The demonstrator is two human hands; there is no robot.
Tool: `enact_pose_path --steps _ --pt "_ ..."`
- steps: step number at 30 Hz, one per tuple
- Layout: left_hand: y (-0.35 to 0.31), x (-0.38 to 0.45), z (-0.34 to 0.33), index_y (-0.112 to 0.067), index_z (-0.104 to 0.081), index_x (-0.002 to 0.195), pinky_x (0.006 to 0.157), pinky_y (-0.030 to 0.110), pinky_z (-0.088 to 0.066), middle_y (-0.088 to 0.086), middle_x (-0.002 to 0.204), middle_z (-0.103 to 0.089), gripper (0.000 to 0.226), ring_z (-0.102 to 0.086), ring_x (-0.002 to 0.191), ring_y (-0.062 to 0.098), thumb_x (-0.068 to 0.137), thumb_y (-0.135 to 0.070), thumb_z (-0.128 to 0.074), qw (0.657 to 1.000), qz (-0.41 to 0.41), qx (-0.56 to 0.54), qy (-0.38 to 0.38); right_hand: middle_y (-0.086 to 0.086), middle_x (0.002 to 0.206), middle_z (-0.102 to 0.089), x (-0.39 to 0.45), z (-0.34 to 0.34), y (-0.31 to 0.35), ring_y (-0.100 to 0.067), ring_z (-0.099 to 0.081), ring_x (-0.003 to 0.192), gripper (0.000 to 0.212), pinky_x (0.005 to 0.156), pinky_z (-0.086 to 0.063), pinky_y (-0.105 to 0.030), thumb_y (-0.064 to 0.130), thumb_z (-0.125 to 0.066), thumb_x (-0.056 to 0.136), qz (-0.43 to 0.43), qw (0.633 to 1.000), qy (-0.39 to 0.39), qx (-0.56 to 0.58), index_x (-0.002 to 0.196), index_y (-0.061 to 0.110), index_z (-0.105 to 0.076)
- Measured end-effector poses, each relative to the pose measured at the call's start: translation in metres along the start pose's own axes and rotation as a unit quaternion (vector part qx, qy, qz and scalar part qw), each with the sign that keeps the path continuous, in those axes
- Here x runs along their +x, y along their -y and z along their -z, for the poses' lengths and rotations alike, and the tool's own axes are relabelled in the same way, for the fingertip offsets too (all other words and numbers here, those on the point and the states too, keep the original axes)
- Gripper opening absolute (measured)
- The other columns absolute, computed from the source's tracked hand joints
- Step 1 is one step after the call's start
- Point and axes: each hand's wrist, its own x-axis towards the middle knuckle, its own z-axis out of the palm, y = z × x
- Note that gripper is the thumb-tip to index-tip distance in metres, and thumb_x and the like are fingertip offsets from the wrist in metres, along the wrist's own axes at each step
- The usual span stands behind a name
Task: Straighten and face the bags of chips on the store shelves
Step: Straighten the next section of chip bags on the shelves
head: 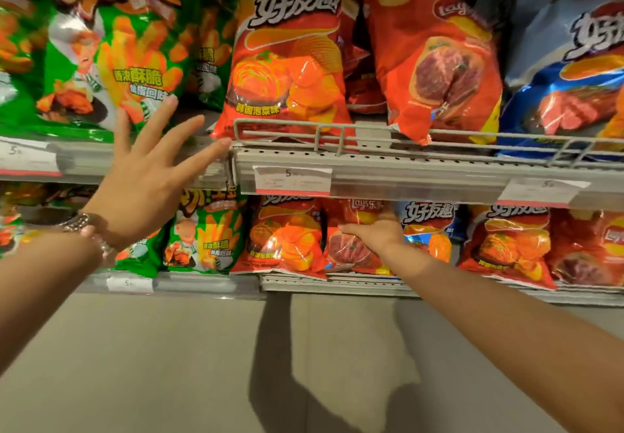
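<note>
Two store shelves hold bags of chips. On the upper shelf (pixel 371 171) stand green bags (pixel 135 61), a red-orange kimchi bag (pixel 290 61), a tilted red Lay's bag (pixel 435 58) and a blue bag (pixel 567 78). My left hand (pixel 152 169), fingers spread and straight, hovers in front of the upper shelf edge just below the green bag; a watch sits on its wrist. On the lower shelf my right hand (pixel 374 233) grips the top of a small red Lay's bag (pixel 351 250), its fingers hidden behind the bag.
A wire fence (pixel 317 135) runs along the upper shelf front. Price tags (pixel 292 179) hang on the shelf rails. Lower shelf (pixel 331 285) also carries green, orange, blue and red bags. Grey floor (pixel 202 365) lies below.
</note>
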Motion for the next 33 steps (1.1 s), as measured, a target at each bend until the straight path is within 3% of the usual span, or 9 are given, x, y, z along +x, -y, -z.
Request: enact_pose_path --steps 5,12,17,19,20,23,24,27,33 --pt "-0.007 -0.003 -0.002 -0.023 -0.031 0.146 0.102 0.075 -0.012 0.029 0.147 -0.032 0.107 -0.018 0.14 0.048 0.056 0.019 -0.07 1.0 0.01 -0.014 -0.012 -0.005 0.104 -0.064 -0.01 -0.006 -0.004 -0.026 -0.063 0.094 0.081 0.082 -0.052 -0.033 0.046 -0.087 0.054 0.03 0.994 -0.076 0.07 0.119 0.013 -0.05" --pt "-0.061 -0.027 -0.024 -0.014 -0.037 0.139 0.112 0.057 -0.018 0.023 0.145 -0.031 0.061 -0.026 0.14 0.038 0.079 -0.004 -0.046 0.979 -0.078 -0.138 -0.127 -0.005 0.107 -0.061 -0.044 0.001 0.004 -0.024 -0.058 0.1 0.083 0.09 -0.048 -0.035 0.035 -0.089 0.055 0.08 0.973 -0.145 0.161 0.12 0.011 -0.044" --pt "-0.105 -0.04 -0.045 -0.013 -0.048 0.119 0.077 0.042 -0.051 0.01 0.115 -0.05 0.041 -0.054 0.101 0.027 0.081 -0.023 -0.059 0.94 -0.077 -0.331 -0.031 -0.001 0.108 -0.058 -0.075 0.012 0.008 -0.019 -0.056 0.101 0.078 0.089 -0.043 -0.029 0.024 -0.09 0.057 0.092 0.959 -0.144 0.225 0.116 0.021 -0.039" --pt "-0.126 -0.033 -0.041 -0.03 -0.051 0.11 0.076 0.027 -0.049 -0.003 0.103 -0.055 0.032 -0.056 0.093 0.011 0.084 -0.046 -0.059 0.883 0.043 -0.465 0.05 0.001 0.108 -0.058 -0.085 0.012 0.006 -0.018 -0.058 0.101 0.085 0.089 -0.044 -0.028 0.022 -0.09 0.057 0.094 0.96 -0.12 0.233 0.124 0.018 -0.039" --pt "-0.136 -0.027 -0.036 -0.037 -0.049 0.109 0.075 0.018 -0.048 -0.007 0.103 -0.058 0.036 -0.058 0.091 0.004 0.082 -0.056 -0.062 0.817 0.131 -0.553 0.1 0.002 0.108 -0.056 -0.089 0.01 0.006 -0.017 -0.057 0.102 0.092 0.089 -0.043 -0.026 0.023 -0.091 0.056 0.095 0.964 -0.106 0.225 0.13 0.017 -0.036" --pt "-0.163 -0.004 -0.025 -0.034 -0.047 0.122 0.073 0.02 -0.055 -0.001 0.114 -0.065 0.063 -0.069 0.089 0.005 0.07 -0.06 -0.072 0.521 0.345 -0.749 0.223 0.001 0.117 -0.055 -0.098 0.0 0.004 -0.02 -0.055 0.11 0.118 0.1 -0.044 -0.035 0.047 -0.089 0.04 0.1 0.973 -0.096 0.187 0.138 0.023 -0.026" --pt "-0.168 0.002 -0.023 -0.034 -0.047 0.119 0.068 0.02 -0.056 -0.003 0.112 -0.065 0.058 -0.07 0.085 0.005 0.07 -0.052 -0.074 0.484 0.365 -0.76 0.231 -0.001 0.12 -0.055 -0.101 -0.005 0.003 -0.022 -0.055 0.113 0.121 0.1 -0.045 -0.041 0.055 -0.083 0.035 0.106 0.973 -0.098 0.178 0.137 0.027 -0.024" --pt "-0.18 0.014 -0.023 -0.032 -0.041 0.121 0.052 0.018 -0.052 -0.007 0.1 -0.065 0.058 -0.068 0.074 0.004 0.074 -0.03 -0.075 0.447 0.417 -0.76 0.221 -0.001 0.124 -0.051 -0.109 -0.011 0.0 -0.023 -0.051 0.117 0.116 0.098 -0.045 -0.046 0.056 -0.079 0.039 0.108 0.978 -0.107 0.145 0.137 0.033 -0.021" --pt "-0.203 0.025 -0.03 -0.021 -0.044 0.123 0.059 0.029 -0.05 0.0 0.103 -0.068 0.06 -0.067 0.085 0.016 0.074 -0.03 -0.078 0.423 0.483 -0.736 0.214 0.005 0.126 -0.048 -0.109 0.004 -0.019 -0.017 -0.047 0.121 0.121 0.101 -0.045 -0.042 0.059 -0.076 0.038 0.158 0.976 -0.061 0.134 0.142 0.036 -0.018"
